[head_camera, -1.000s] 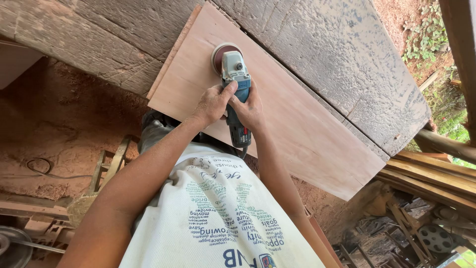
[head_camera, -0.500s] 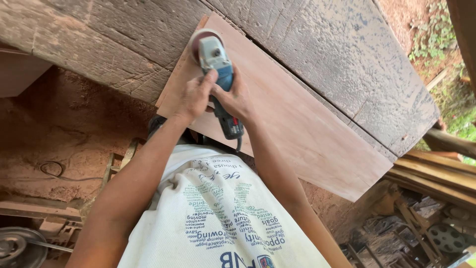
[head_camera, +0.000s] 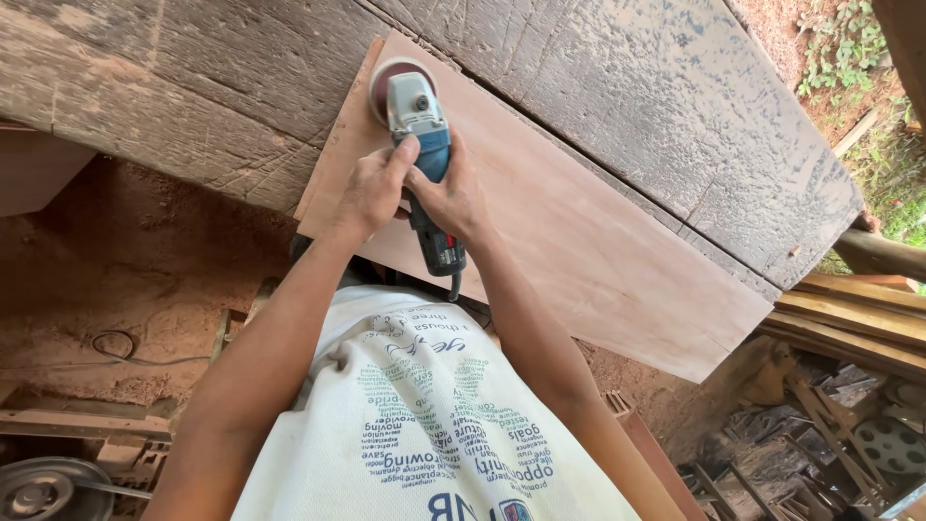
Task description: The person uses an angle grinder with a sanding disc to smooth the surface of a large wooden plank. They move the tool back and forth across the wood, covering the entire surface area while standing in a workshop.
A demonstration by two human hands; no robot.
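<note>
On the counter, a rough grey slab of old timber, lies a pale board, and near its far left corner we press a grinder. Our left hand closes around the blue body of the grinder from the left, thumb reaching up toward the grey head. Our right hand closes around the body from the right, just beside the left, so the two hands touch or nearly touch over the tool. Its round reddish disc sits flat on the board close to the far edge. The black tail of the grinder points back toward our chest, with a cord leaving its end. The board runs slantwise across the counter, and its near long edge hangs over the reddish dirt floor. We wear a white shirt with printed text. A thin cable curls on the floor at left, and a metal wheel shows at the lower left corner. At right, planks lie stacked beside a clutter of scrap.
</note>
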